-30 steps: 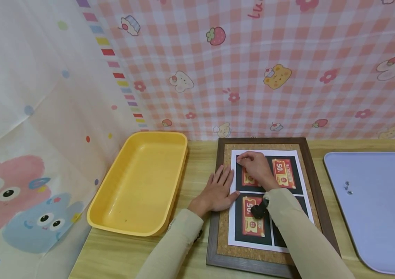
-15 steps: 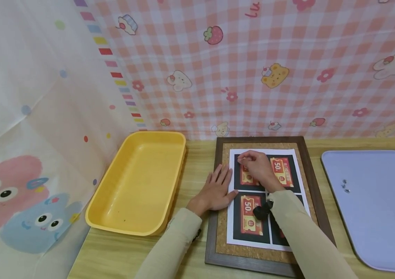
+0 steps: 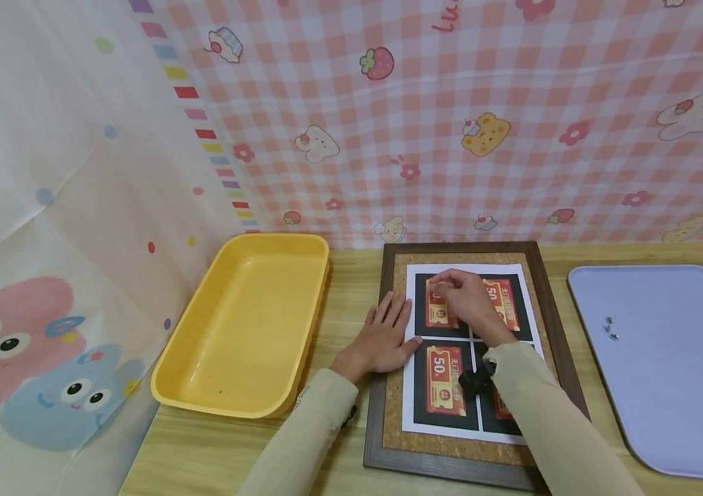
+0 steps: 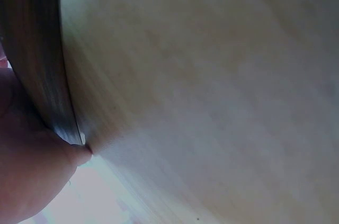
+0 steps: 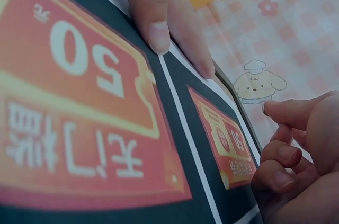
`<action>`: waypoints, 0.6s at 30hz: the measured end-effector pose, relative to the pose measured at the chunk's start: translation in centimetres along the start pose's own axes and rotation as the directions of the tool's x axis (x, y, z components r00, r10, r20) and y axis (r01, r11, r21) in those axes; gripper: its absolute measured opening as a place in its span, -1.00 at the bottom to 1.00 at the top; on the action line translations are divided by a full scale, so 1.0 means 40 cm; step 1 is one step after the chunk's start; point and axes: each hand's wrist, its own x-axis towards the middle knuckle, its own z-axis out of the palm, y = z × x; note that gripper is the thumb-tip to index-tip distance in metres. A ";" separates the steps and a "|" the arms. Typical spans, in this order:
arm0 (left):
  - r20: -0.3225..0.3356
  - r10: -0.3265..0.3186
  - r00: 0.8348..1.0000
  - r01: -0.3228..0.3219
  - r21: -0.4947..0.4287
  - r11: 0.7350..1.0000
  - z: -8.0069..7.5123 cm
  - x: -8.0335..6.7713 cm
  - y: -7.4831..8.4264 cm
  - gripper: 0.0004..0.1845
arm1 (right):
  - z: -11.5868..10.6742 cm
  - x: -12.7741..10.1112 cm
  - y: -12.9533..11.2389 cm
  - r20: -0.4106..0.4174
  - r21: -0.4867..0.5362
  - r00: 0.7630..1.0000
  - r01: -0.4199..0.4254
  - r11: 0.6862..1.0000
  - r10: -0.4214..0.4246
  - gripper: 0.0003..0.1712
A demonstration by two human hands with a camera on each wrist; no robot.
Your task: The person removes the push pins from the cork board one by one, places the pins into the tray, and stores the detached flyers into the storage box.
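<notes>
A white paper sheet (image 3: 409, 386), printed with red coupons (image 3: 444, 380) on black panels, lies on a dark-framed cork board (image 3: 451, 446). My left hand (image 3: 379, 339) rests flat with fingers spread over the board's left frame and the sheet's edge; in the right wrist view its fingertips (image 5: 159, 38) touch the paper. Over the upper left coupon is my right hand (image 3: 469, 300), its fingers curled. In the right wrist view, a small silvery tack (image 5: 264, 108), mostly hidden, shows at its fingertips. The right forearm hides part of the lower right coupon.
A yellow tray (image 3: 162, 399) stands left of the board. To the right is a lilac tray (image 3: 680, 386) with a few small silvery tacks (image 3: 610, 328) on it. Both trays and the board are on a wooden table (image 3: 351, 289), with a checked cloth (image 3: 351, 103) behind.
My right hand has shifted slightly right from the sheet's upper left corner, uncovering more of the upper left coupon. My left hand stays in place on the board. The view has drifted slightly.
</notes>
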 end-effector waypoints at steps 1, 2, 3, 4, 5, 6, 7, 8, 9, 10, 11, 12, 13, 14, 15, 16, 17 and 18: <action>-0.001 0.000 1.000 0.000 0.000 1.000 0.000 0.000 0.000 -0.18 | -0.002 -0.001 0.002 0.000 -0.005 1.000 0.007 1.000 -0.007 -0.80; -0.002 0.000 1.000 0.000 0.003 1.000 -0.001 -0.001 0.000 -0.18 | -0.005 -0.002 0.004 -0.002 -0.009 1.000 0.014 1.000 -0.014 -0.80; -0.003 -0.001 1.000 0.001 0.005 1.000 -0.001 -0.002 0.001 -0.18 | -0.007 -0.003 0.005 -0.005 -0.014 1.000 0.021 1.000 -0.021 -0.80; -0.004 -0.001 1.000 0.001 0.006 1.000 -0.001 -0.003 0.001 -0.18 | -0.010 -0.005 0.007 -0.007 -0.016 1.000 0.027 1.000 -0.027 -0.79; -0.004 0.000 1.000 0.000 0.006 1.000 -0.002 -0.003 0.002 -0.18 | -0.013 -0.006 0.008 -0.009 -0.017 0.999 0.034 0.999 -0.034 -0.78; -0.005 0.000 1.000 0.000 0.006 1.000 -0.002 -0.003 0.003 -0.18 | -0.017 -0.007 0.009 -0.011 -0.017 0.999 0.037 0.999 -0.037 -0.77; -0.005 0.000 1.000 0.000 0.004 1.000 -0.002 -0.003 0.003 -0.18 | -0.020 -0.010 0.008 -0.012 -0.019 0.999 0.037 0.999 -0.038 -0.76; -0.006 0.000 1.000 0.000 0.001 1.000 -0.003 -0.003 0.003 -0.18 | -0.023 -0.011 0.009 -0.014 -0.022 0.999 0.037 0.999 -0.037 -0.75; -0.007 0.001 1.000 -0.001 -0.003 1.000 -0.003 -0.003 0.004 -0.18 | -0.027 -0.013 0.009 -0.016 -0.027 0.999 0.035 0.999 -0.036 -0.74; -0.007 0.001 1.000 -0.001 -0.005 1.000 -0.003 -0.003 0.004 -0.18 | -0.031 -0.015 0.009 -0.017 -0.027 0.999 0.033 0.999 -0.033 -0.73; -0.007 0.001 1.000 -0.001 -0.006 1.000 -0.004 -0.003 0.004 -0.18 | -0.034 -0.017 0.009 -0.018 -0.028 0.999 0.026 0.999 -0.027 -0.74; -0.008 0.001 1.000 -0.001 -0.007 1.000 -0.003 -0.003 0.003 -0.18 | -0.036 -0.019 0.010 -0.018 -0.030 1.000 0.023 0.999 -0.023 -0.74; -0.009 0.001 1.000 -0.001 -0.005 1.000 -0.002 -0.002 0.002 -0.18 | -0.039 -0.020 0.011 -0.019 -0.031 1.000 0.019 0.999 -0.020 -0.75; -0.009 0.001 1.000 -0.001 -0.005 1.000 -0.002 -0.002 0.002 -0.18 | -0.042 -0.021 0.012 -0.021 -0.035 1.000 0.018 0.999 -0.019 -0.75; -0.009 0.001 1.000 -0.001 -0.002 1.000 -0.001 -0.002 0.002 -0.19 | -0.044 -0.022 0.013 -0.022 -0.036 1.000 0.021 0.999 -0.022 -0.75; -0.010 0.000 1.000 0.000 -0.001 1.000 0.000 -0.002 0.001 -0.19 | -0.047 -0.023 0.015 -0.022 -0.035 0.999 0.023 0.999 -0.024 -0.75; -0.012 0.002 1.000 -0.002 0.000 1.000 0.001 -0.001 0.001 -0.19 | -0.050 -0.024 0.016 -0.026 -0.039 0.999 0.028 0.999 -0.029 -0.75; -0.013 0.004 1.000 -0.004 0.001 1.000 0.001 -0.002 0.001 -0.19 | -0.052 -0.025 0.018 -0.030 -0.040 0.999 0.034 0.999 -0.035 -0.75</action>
